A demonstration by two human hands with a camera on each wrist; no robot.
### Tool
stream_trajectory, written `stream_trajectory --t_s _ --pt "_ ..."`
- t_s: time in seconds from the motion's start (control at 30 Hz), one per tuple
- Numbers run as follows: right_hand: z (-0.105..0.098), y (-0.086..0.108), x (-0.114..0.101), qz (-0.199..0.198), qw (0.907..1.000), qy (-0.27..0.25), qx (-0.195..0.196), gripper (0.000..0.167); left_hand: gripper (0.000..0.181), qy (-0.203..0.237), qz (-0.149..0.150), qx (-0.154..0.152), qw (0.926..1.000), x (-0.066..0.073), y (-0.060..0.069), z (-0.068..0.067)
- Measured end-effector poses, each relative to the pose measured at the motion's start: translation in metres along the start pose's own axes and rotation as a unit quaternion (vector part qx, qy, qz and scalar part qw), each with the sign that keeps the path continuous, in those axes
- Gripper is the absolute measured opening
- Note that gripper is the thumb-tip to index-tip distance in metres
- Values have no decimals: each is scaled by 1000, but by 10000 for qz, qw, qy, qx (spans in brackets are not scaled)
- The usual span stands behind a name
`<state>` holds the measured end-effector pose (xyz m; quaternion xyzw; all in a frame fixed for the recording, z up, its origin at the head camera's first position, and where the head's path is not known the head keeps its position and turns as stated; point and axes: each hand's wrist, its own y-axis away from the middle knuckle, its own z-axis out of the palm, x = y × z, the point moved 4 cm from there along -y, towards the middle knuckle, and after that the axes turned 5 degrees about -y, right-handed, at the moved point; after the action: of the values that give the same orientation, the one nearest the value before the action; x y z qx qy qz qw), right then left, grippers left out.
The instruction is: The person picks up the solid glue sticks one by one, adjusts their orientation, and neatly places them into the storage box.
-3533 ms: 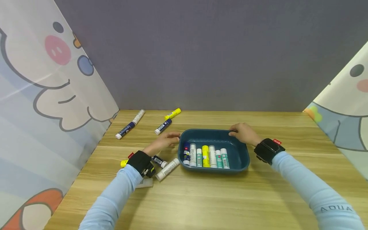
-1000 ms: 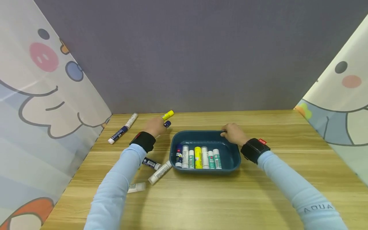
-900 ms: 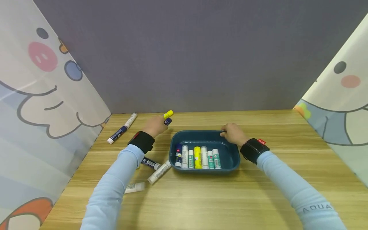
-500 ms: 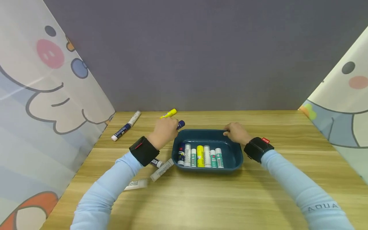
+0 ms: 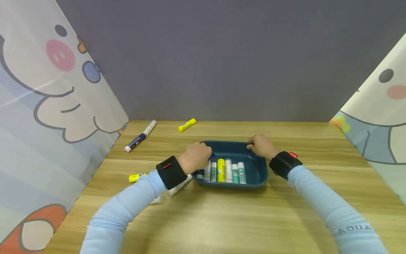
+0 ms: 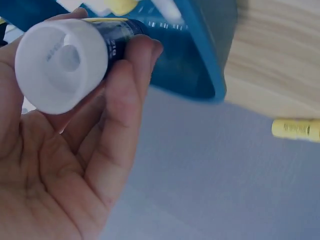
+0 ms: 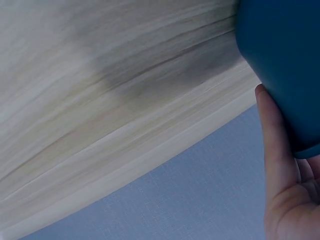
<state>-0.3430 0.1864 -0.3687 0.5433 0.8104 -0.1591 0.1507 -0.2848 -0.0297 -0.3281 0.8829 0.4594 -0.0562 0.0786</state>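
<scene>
My left hand is over the left end of the teal bin. In the left wrist view that hand pinches a dark blue glue stick whose white end faces the camera. Inside the bin several sticks stand in a row: a yellow one, white ones and green-and-white ones; my left hand partly covers the leftmost. My right hand grips the bin's back rim near the right corner; in the right wrist view its fingers lie along the outer wall.
On the wooden table, a yellow stick lies at the back, a white one touches a dark blue one at the back left, and another yellow one lies by my left sleeve. White sticks are partly under my left wrist.
My left hand has taken hold of the dark blue stick from behind the bin's left side and brought it forward and right, over the bin. My right hand stays on the rim.
</scene>
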Motion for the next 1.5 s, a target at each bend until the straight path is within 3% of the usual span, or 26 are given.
stream_trajectory --t_s 0.27,0.6,0.77,0.97,1.2,1.5 --pt "8 1 -3 -54 9999 -71 -60 15 23 195 -214 -312 9991 8 -4 19" --pt "8 0 -5 -100 9998 -147 9 16 10 359 -296 -390 9982 14 -9 25" --pt "7 -2 -6 -108 9998 -117 77 16 23 557 -386 -566 9961 17 -10 30" --pt "4 -1 -4 -111 9997 -196 108 18 17 594 -326 -609 9958 20 -10 31" --pt "-1 -1 -2 -69 9998 -153 85 15 26 600 -302 -664 9955 20 -9 29" --pt "1 2 0 -91 9998 -115 161 20 25 800 -327 -663 9941 18 -8 28"
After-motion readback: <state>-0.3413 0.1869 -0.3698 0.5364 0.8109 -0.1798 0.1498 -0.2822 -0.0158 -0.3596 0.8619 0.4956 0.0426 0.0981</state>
